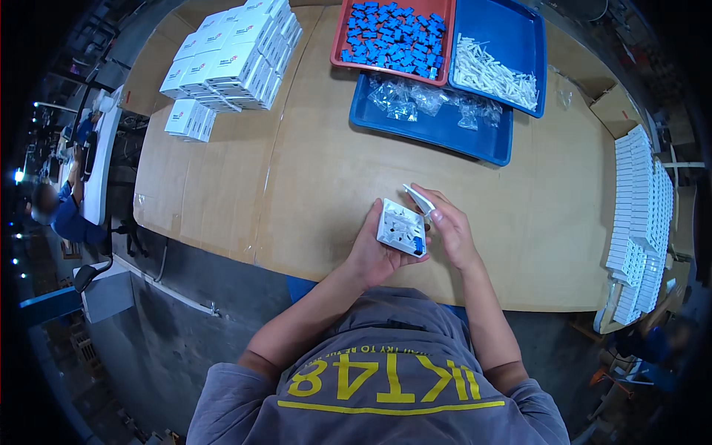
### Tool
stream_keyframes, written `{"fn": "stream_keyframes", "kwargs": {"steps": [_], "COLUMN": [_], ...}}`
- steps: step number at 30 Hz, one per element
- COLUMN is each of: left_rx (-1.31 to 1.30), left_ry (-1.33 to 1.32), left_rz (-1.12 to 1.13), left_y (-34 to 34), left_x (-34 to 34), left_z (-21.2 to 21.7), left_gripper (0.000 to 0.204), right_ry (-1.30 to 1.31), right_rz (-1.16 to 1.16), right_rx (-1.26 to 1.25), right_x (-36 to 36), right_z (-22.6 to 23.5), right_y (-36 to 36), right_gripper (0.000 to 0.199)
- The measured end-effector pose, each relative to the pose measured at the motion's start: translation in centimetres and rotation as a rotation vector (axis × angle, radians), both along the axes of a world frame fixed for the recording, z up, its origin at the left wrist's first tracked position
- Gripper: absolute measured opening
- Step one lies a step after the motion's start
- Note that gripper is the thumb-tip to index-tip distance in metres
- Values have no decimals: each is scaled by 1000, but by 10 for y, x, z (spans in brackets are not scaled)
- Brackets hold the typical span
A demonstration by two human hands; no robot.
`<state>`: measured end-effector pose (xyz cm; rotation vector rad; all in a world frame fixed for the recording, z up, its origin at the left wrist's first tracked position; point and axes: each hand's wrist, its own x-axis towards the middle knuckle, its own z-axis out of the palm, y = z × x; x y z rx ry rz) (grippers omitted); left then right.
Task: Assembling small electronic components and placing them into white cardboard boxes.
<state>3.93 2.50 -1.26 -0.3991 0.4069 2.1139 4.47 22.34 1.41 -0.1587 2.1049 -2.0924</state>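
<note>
My left hand cups a small white square plastic part with a blue piece set at its lower right corner. My right hand pinches a thin white plastic strip just above the square part's upper right edge. Both hands hover over the near middle of a brown cardboard-covered table.
A red tray of small blue parts, a blue tray of white strips and a blue tray of clear bags sit at the far side. White boxes are stacked far left. Rows of white parts line the right edge. Another person sits far left.
</note>
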Motion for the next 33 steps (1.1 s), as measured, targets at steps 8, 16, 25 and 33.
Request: {"fn": "stream_keyframes", "kwargs": {"steps": [8,16,25,33], "left_rx": [-51,-270,-259,-267], "left_ry": [-14,-14,-51,-160], "left_rz": [55,18,15,31], "left_y": [2,6,9,15], "left_x": [1,1,-7,-8], "left_z": [0,19,16,16], "left_gripper": [71,73,72,69], "right_ry": [45,45,-47,-191], "right_rz": [47,172,64,64], "right_rx": [-11,70,131,128], "right_x": [0,0,-3,-8], "right_z": [1,3,-6,-7], "right_y": [-10,-6,-14,-13], "right_gripper": [45,45,39,33]}}
